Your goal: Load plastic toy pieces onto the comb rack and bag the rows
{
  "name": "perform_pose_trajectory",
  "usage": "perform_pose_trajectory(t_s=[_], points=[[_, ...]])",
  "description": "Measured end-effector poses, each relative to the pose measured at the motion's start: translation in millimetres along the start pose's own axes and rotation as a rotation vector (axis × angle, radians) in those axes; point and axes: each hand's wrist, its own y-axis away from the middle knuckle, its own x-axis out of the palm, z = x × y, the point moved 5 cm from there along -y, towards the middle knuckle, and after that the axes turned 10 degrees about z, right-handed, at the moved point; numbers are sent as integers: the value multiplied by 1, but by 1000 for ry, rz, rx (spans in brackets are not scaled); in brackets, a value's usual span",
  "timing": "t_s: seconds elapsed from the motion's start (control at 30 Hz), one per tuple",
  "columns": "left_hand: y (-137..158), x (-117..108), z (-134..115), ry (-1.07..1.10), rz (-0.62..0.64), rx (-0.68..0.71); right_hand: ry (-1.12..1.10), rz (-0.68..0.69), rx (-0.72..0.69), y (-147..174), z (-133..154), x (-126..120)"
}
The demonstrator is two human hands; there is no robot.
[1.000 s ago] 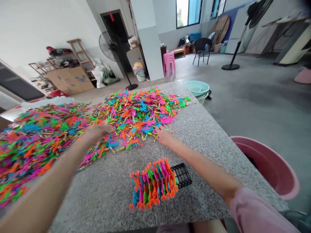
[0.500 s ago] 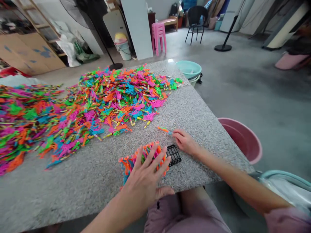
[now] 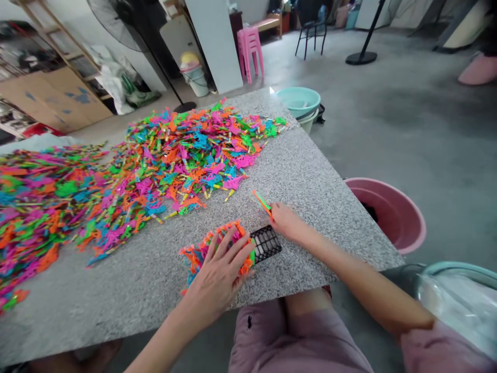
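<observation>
My left hand lies with fingers stretched over a packed row of bright plastic toy pieces, mostly orange, blue and pink. These pieces stand in a black grid rack, whose right end is bare. Just beyond that bare end, my right hand is closed on a thin orange and green plastic piece. The piece points away to the upper left, clear of the rack. My left palm hides part of the row.
A large heap of loose coloured plastic pieces covers the far and left parts of the speckled stone table. A pink tub and a turquoise basin stand off the table's right edge. A plastic-lined bin is near my right arm.
The piece in my right hand has turned to point more steeply away. My left hand has shifted left, and more of the rack's bare grid shows. The camera view has moved slightly.
</observation>
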Motion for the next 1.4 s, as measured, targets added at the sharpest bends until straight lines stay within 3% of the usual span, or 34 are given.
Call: perform_pose_trajectory(t_s=[0.1,0.2,0.33,0.57,0.7,0.83,0.9,1.03,1.17,1.27,1.4], points=[[3,3,-2,-44,-12,11,-392,53,-53,4,-2,15],[8,5,-9,-90,-26,31,-516,-20,-85,3,3,33],[9,3,-14,-97,-22,11,-419,-62,-183,-3,21,44],[2,0,-5,-50,1,-11,-95,80,-443,-5,44,46],[-3,-2,-7,-51,8,56,-53,152,-495,-6,43,46],[-4,-4,-9,-12,54,38,-13,302,-643,-37,52,31],[-3,-5,-9,9,56,17,61,232,-580,-68,62,20],[0,-6,-7,52,43,14,251,-55,-324,-114,78,13],[1,-7,-5,54,41,40,360,-145,-209,-109,60,21],[0,-4,-5,48,44,40,335,-162,-85,-98,37,10],[-4,2,-1,51,61,38,260,-182,23,-92,29,-12]])
